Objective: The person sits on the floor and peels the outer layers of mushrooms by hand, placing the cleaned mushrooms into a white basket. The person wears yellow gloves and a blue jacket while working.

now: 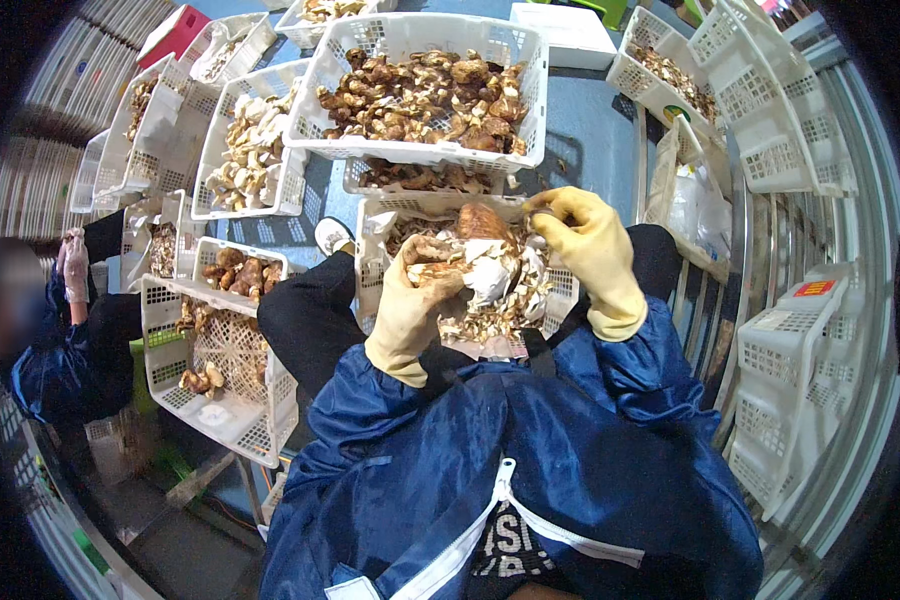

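Observation:
My left hand, in a yellow rubber glove, grips a mushroom by its streaked stem. Just beyond the fingers shows a large brown mushroom cap; whether it belongs to the held stem I cannot tell. White crumpled material lies against it. My right hand, gloved the same way, is raised to the right of the mushroom. Its thumb and fingertips pinch a small dark thing, too small to name. Below both hands stands a white plastic basket of mushroom trimmings, between my knees.
A white basket of brown mushrooms stands ahead, over another basket. Pale mushrooms fill a basket at the left. A tilted basket holds a few mushrooms. A co-worker's gloved hand is far left. Stacked baskets stand right.

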A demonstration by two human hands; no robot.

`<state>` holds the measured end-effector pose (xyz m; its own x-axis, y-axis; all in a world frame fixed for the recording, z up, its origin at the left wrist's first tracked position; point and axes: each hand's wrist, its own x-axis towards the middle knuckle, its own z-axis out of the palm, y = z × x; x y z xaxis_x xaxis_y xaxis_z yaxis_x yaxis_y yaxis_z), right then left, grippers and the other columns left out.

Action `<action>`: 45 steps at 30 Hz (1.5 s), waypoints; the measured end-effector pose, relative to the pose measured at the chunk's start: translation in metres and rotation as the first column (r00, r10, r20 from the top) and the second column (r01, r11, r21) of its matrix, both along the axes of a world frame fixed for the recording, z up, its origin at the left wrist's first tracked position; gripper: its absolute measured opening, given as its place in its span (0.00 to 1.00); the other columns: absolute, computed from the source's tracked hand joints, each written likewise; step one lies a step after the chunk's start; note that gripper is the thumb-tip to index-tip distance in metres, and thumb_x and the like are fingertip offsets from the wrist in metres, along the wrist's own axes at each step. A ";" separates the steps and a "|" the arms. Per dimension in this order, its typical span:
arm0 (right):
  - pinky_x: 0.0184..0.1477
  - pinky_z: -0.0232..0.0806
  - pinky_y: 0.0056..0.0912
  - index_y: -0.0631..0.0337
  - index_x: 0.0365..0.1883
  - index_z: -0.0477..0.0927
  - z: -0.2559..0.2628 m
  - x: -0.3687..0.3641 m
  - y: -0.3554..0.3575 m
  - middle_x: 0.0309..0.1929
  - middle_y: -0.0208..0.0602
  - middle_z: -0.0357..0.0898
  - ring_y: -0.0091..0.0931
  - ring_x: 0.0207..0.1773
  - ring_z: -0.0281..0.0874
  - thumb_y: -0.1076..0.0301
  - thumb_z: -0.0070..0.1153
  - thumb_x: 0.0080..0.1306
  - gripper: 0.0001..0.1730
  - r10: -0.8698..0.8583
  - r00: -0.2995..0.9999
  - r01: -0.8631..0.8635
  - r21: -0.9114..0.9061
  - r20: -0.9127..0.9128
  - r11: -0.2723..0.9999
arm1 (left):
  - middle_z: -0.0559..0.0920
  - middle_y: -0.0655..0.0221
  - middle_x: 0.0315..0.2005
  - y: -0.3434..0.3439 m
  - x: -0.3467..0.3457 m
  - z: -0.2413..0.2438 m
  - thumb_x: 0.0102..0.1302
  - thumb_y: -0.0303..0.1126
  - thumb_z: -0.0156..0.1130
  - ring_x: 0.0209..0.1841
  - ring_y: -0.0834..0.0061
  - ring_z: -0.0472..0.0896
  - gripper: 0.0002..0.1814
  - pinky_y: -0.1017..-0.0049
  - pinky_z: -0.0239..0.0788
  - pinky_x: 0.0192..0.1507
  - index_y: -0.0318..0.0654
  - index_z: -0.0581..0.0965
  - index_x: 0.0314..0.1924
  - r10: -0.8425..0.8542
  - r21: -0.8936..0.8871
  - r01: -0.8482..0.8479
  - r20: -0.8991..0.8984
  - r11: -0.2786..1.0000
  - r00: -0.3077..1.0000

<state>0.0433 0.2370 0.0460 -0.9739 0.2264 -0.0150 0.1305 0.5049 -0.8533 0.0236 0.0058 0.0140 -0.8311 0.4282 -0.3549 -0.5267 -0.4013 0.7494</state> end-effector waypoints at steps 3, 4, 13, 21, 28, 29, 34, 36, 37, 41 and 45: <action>0.48 0.72 0.33 0.68 0.24 0.79 0.017 -0.002 0.003 0.41 0.47 0.85 0.36 0.45 0.83 0.71 0.62 0.58 0.09 0.124 0.966 -0.113 0.059 -0.225 0.992 | 0.82 0.68 0.32 0.004 -0.002 0.002 0.59 0.21 0.70 0.28 0.80 0.81 0.17 0.80 0.71 0.24 0.37 0.73 0.46 0.076 -0.134 -0.082 -0.044 0.988 0.996; 0.48 0.72 0.33 0.68 0.24 0.79 0.026 0.000 0.001 0.42 0.47 0.85 0.37 0.45 0.83 0.72 0.62 0.58 0.08 0.133 0.970 -0.129 0.033 -0.206 0.991 | 0.83 0.69 0.31 0.006 -0.004 0.005 0.59 0.20 0.71 0.29 0.82 0.81 0.17 0.82 0.72 0.26 0.37 0.73 0.44 0.055 -0.260 -0.092 -0.149 0.961 0.987; 0.46 0.72 0.38 0.69 0.25 0.82 0.019 -0.006 -0.048 0.38 0.51 0.82 0.42 0.43 0.81 0.71 0.63 0.57 0.08 0.198 0.939 -0.171 0.116 -0.281 0.978 | 0.87 0.57 0.35 0.022 -0.003 0.014 0.56 0.30 0.73 0.37 0.71 0.88 0.16 0.74 0.78 0.40 0.34 0.80 0.43 -0.323 -0.753 -0.354 -0.586 0.554 0.743; 0.41 0.74 0.40 0.66 0.29 0.82 -0.008 -0.013 -0.044 0.34 0.49 0.83 0.43 0.37 0.82 0.75 0.60 0.59 0.03 0.080 0.913 0.010 0.217 -0.400 0.976 | 0.85 0.56 0.31 0.033 -0.003 0.010 0.53 0.31 0.74 0.35 0.58 0.86 0.15 0.67 0.78 0.38 0.37 0.81 0.40 -0.382 -0.714 -0.477 -0.687 0.512 0.619; 0.31 0.66 0.21 0.68 0.30 0.83 -0.001 -0.021 -0.008 0.28 0.29 0.83 0.16 0.28 0.76 0.73 0.59 0.64 0.06 -0.128 0.987 0.163 -0.664 0.101 0.730 | 0.86 0.60 0.42 0.026 0.000 0.014 0.61 0.22 0.70 0.44 0.77 0.85 0.17 0.78 0.77 0.46 0.29 0.76 0.49 -0.033 -0.461 -0.160 -0.382 0.873 0.924; 0.33 0.68 0.20 0.67 0.30 0.82 -0.007 -0.021 0.001 0.29 0.32 0.84 0.17 0.30 0.77 0.73 0.58 0.64 0.07 -0.112 0.982 0.189 -0.744 0.153 0.641 | 0.86 0.60 0.42 0.026 0.001 0.011 0.61 0.21 0.70 0.45 0.77 0.84 0.17 0.78 0.77 0.48 0.28 0.76 0.49 0.015 -0.396 -0.163 -0.351 0.904 0.936; 0.30 0.67 0.31 0.66 0.22 0.79 -0.022 -0.018 0.019 0.21 0.36 0.79 0.24 0.25 0.76 0.63 0.62 0.58 0.14 -0.093 0.969 0.067 0.121 0.227 0.990 | 0.86 0.60 0.43 0.021 0.002 -0.002 0.60 0.21 0.71 0.47 0.76 0.84 0.18 0.77 0.77 0.50 0.28 0.77 0.49 -0.012 -0.424 -0.171 -0.396 0.890 0.918; 0.37 0.70 0.31 0.67 0.22 0.78 -0.003 -0.013 0.004 0.31 0.42 0.83 0.29 0.33 0.81 0.66 0.61 0.58 0.13 0.005 1.000 -0.006 0.045 0.005 0.999 | 0.87 0.61 0.40 0.022 0.003 -0.007 0.59 0.23 0.71 0.43 0.74 0.86 0.16 0.76 0.78 0.47 0.30 0.79 0.47 -0.012 -0.415 -0.201 -0.457 0.887 0.889; 0.42 0.72 0.31 0.68 0.21 0.78 0.004 -0.013 -0.002 0.37 0.46 0.85 0.32 0.38 0.83 0.68 0.61 0.58 0.12 0.077 0.973 -0.073 0.027 -0.219 0.997 | 0.87 0.60 0.39 0.023 0.001 -0.002 0.58 0.24 0.72 0.41 0.71 0.86 0.16 0.75 0.78 0.45 0.31 0.80 0.46 -0.086 -0.494 -0.220 -0.524 0.841 0.847; 0.53 0.71 0.33 0.68 0.26 0.81 0.014 -0.011 -0.026 0.46 0.50 0.84 0.38 0.50 0.82 0.72 0.63 0.57 0.07 0.214 0.947 -0.180 0.155 -0.238 0.971 | 0.85 0.56 0.33 0.030 -0.004 0.018 0.54 0.29 0.72 0.37 0.58 0.85 0.13 0.68 0.77 0.40 0.36 0.82 0.40 -0.299 -0.644 -0.412 -0.708 0.645 0.640; 0.46 0.73 0.44 0.66 0.27 0.81 0.001 -0.015 -0.038 0.39 0.49 0.82 0.45 0.43 0.81 0.70 0.60 0.59 0.07 0.223 0.942 -0.115 0.380 -0.252 0.918 | 0.84 0.57 0.34 0.030 -0.003 0.005 0.53 0.28 0.72 0.39 0.55 0.84 0.13 0.66 0.77 0.42 0.38 0.82 0.40 -0.433 -0.694 -0.483 -0.715 0.534 0.549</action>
<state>0.0281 0.1989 0.0471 -0.9481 -0.0040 0.3180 -0.2047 0.7728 -0.6007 0.0208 0.0358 0.0190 -0.9053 0.3305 0.2669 0.4155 0.5583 0.7181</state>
